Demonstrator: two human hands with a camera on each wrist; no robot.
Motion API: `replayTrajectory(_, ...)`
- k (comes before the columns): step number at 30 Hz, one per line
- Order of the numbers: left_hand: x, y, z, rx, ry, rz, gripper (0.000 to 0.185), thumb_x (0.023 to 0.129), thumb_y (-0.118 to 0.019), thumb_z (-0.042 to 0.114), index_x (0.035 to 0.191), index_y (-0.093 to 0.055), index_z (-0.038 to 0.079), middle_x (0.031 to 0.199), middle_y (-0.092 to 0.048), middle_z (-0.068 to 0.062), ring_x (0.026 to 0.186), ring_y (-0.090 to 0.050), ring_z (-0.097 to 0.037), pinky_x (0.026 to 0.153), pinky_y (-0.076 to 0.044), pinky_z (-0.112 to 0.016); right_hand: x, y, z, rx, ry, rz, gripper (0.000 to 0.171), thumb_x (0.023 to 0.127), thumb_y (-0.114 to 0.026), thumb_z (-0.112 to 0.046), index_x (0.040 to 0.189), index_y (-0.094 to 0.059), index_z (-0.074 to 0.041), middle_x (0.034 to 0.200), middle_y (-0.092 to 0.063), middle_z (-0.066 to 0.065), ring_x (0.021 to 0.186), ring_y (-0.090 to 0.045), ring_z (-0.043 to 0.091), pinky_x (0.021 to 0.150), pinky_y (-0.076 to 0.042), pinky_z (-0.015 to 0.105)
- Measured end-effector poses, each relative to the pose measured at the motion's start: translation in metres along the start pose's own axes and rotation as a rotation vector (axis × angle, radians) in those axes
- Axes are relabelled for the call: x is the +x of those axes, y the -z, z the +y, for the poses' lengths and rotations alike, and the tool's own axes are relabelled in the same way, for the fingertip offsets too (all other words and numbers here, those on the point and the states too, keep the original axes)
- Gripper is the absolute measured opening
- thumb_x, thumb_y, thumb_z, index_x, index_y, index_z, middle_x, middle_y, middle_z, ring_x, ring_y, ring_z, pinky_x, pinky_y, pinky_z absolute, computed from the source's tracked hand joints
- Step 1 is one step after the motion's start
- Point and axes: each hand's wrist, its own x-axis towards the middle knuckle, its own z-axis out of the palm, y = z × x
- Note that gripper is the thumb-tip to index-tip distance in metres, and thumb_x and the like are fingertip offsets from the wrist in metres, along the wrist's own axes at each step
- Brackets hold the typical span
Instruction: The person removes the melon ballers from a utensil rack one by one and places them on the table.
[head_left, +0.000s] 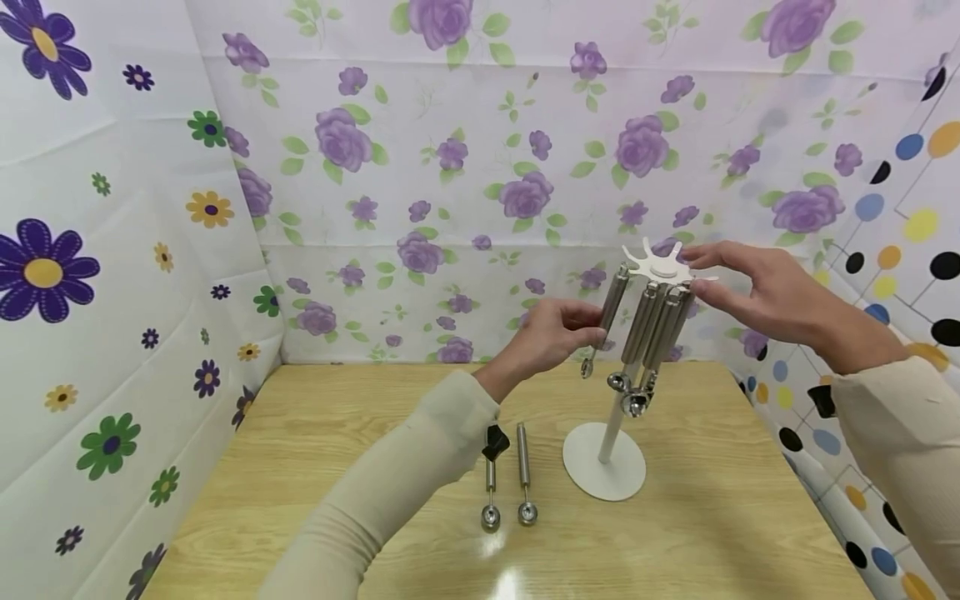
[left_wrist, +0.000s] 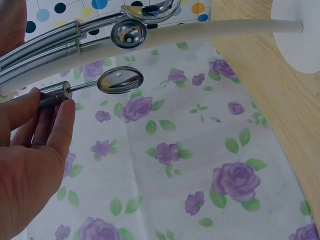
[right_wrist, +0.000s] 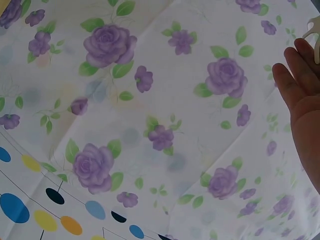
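Your left hand (head_left: pixel 551 337) curls its fingers and thumb round the brushed-steel handle of a melon baller (head_left: pixel 609 310) that hangs, slightly tilted, from the outer edge of the white star-shaped top (head_left: pixel 663 265) of the utensil stand (head_left: pixel 604 461); the left wrist view shows its small polished oval scoop (left_wrist: pixel 120 80) just past your fingertips. Your right hand (head_left: pixel 757 287) reaches in from the other side with fingers nearly straight and spread, the tips touching the rim of that star top and holding nothing. Three or four more cylindrical steel-handled tools (head_left: pixel 658 325) hang close together beneath the top, their shiny round heads bunched beside the slim white pole. The stand's flat round base sits on the pale wood-grain table (head_left: pixel 315 467), toward its right side. Two more steel scoops (head_left: pixel 507 483) lie side by side on the table just left of the base, one with a black tip on its handle, heads toward you. Floral sheeting walls close the table's left and back edges, and a dotted sheet (head_left: pixel 892 250) closes the right, near the stand; open tabletop lies to the left.
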Motion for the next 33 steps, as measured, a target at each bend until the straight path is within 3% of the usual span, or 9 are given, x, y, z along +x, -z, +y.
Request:
replayTrajectory(8, -0.007, 0.014, -0.01, 0.022, -0.023, 0.023, 0.028, 0.095, -0.07, 0.009, 0.122, -0.071, 0.003, 0.11, -0.072, -0.008, 0.096, -0.068, -0.013, 0.081, -0.056, -0.023, 0.001, 0.0, -0.004, -0.02, -0.061, 0.024, 0.03, 0.098, -0.065, -0.024, 0.124, -0.066, -0.008, 0.143, -0.055, 0.013, 0.134, -0.042, 0.046, 0.1, -0.035, 0.07)
replayTrajectory(12, -0.014, 0.021, -0.023, 0.034, -0.01, 0.035, 0.028, 0.095, -0.07, 0.009, 0.122, -0.071, 0.003, 0.11, -0.072, -0.008, 0.097, -0.068, -0.015, 0.082, -0.057, -0.025, 0.001, -0.001, -0.004, -0.014, -0.089, 0.026, 0.05, 0.099, -0.065, -0.025, 0.145, -0.052, -0.01, 0.135, -0.059, 0.02, 0.138, -0.037, 0.047, 0.1, -0.035, 0.07)
replayTrajectory(15, -0.019, 0.026, -0.034, 0.037, 0.007, 0.039, 0.027, 0.096, -0.069, 0.009, 0.122, -0.071, 0.003, 0.11, -0.072, -0.009, 0.097, -0.068, -0.017, 0.083, -0.057, -0.027, 0.001, -0.002, -0.004, 0.003, -0.079, 0.029, 0.046, 0.099, -0.065, -0.024, 0.141, -0.054, -0.009, 0.139, -0.057, 0.018, 0.138, -0.037, 0.047, 0.099, -0.036, 0.068)
replayTrajectory(19, -0.026, 0.032, -0.047, 0.026, 0.035, 0.049, 0.025, 0.096, -0.069, 0.01, 0.12, -0.072, 0.003, 0.109, -0.072, -0.009, 0.098, -0.069, -0.017, 0.083, -0.058, -0.029, 0.002, -0.003, -0.002, 0.027, -0.048, 0.034, 0.023, 0.098, -0.066, -0.021, 0.114, -0.062, -0.005, 0.151, -0.047, 0.009, 0.137, -0.039, 0.046, 0.1, -0.035, 0.068)
replayTrajectory(27, -0.04, 0.04, -0.071, -0.042, 0.077, 0.077, 0.025, 0.095, -0.069, 0.006, 0.119, -0.071, -0.001, 0.104, -0.073, -0.013, 0.094, -0.07, -0.022, 0.086, -0.058, -0.037, -0.001, -0.003, 0.0, 0.015, 0.004, 0.049, 0.015, 0.098, -0.064, -0.017, 0.11, -0.062, -0.007, 0.148, -0.049, 0.012, 0.136, -0.041, 0.043, 0.099, -0.035, 0.069)
replayTrajectory(33, -0.052, 0.044, -0.089, -0.019, 0.115, 0.113, 0.024, 0.094, -0.07, 0.008, 0.117, -0.072, 0.0, 0.101, -0.073, -0.011, 0.092, -0.07, -0.022, 0.084, -0.059, -0.036, -0.005, -0.001, 0.001, 0.006, 0.054, 0.053, 0.014, 0.101, -0.059, -0.013, 0.113, -0.064, -0.01, 0.148, -0.049, 0.01, 0.14, -0.039, 0.024, 0.102, -0.033, 0.069)
